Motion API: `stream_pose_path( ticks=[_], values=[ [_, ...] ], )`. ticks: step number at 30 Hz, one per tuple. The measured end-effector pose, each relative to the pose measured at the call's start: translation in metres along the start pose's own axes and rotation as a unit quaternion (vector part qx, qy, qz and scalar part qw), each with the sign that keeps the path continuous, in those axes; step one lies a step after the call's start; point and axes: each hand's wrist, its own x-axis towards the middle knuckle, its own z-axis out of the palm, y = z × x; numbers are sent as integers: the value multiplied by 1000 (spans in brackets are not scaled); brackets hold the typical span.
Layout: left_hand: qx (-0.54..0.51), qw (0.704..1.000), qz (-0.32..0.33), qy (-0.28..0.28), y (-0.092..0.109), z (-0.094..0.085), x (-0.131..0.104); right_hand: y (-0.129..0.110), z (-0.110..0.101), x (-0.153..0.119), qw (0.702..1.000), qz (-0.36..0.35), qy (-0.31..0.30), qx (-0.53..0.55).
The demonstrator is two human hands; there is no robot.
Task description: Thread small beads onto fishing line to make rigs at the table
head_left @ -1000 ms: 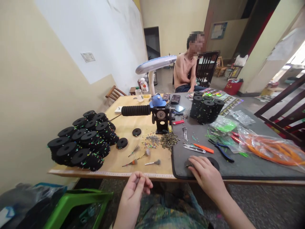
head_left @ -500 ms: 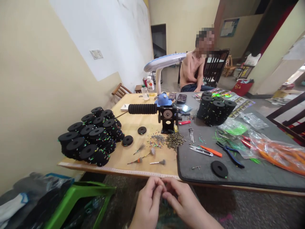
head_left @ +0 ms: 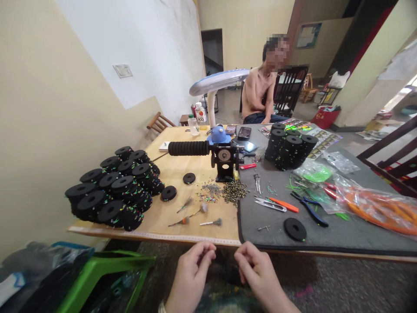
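Just off the table's front edge, my left hand (head_left: 194, 271) has thumb and fingers pinched together; whatever they hold is too small to see. My right hand (head_left: 256, 270) is level with it across a gap, fingers curled in a similar pinch, contents also hidden. Beyond them on the wood lie small bristly tufts, one with a white stem (head_left: 211, 222), near a heap of dark metallic beads (head_left: 235, 192). A black foam disc (head_left: 295, 229) lies on the grey mat (head_left: 339, 237), right of my hands.
Stacked black foam spools (head_left: 110, 211) fill the table's left. A winding device (head_left: 224, 161) and a lamp (head_left: 219, 82) stand centrally. Scissors (head_left: 270, 204), blue pliers (head_left: 311, 208) and an orange tool (head_left: 284, 204) lie on the mat. A person (head_left: 259, 93) sits behind the table.
My hands have moved apart, the left one leftward and the right one rightward. The view has shifted slightly, so the table's objects appear further left.
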Motion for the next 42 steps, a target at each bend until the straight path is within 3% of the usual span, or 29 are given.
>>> stream_pose_path(
  ticks=[5,8,11,18,23,26,29,33,37,42],
  values=[
    [100,993,58,-38,8,-14,3,12,5,3,987,86,35,128],
    [123,990,74,-5,14,-14,9,13,6,5,980,101,37,166],
    [131,984,114,36,17,-10,23,10,4,5,979,101,40,169],
    [220,966,133,29,4,11,53,9,-6,5,991,41,85,92],
    [270,951,147,26,-2,16,53,11,-7,6,982,90,97,135],
    [195,974,116,13,0,16,41,11,-3,6,973,115,98,176],
    [13,999,-14,-45,-2,21,23,9,1,5,968,118,90,203],
    [-200,960,-171,-96,-11,30,2,8,7,4,966,124,61,217],
    [-284,929,-216,-98,-19,38,-8,9,11,3,967,136,45,212],
    [-278,932,-202,-115,-24,46,-12,12,14,2,968,135,35,207]
  ],
)
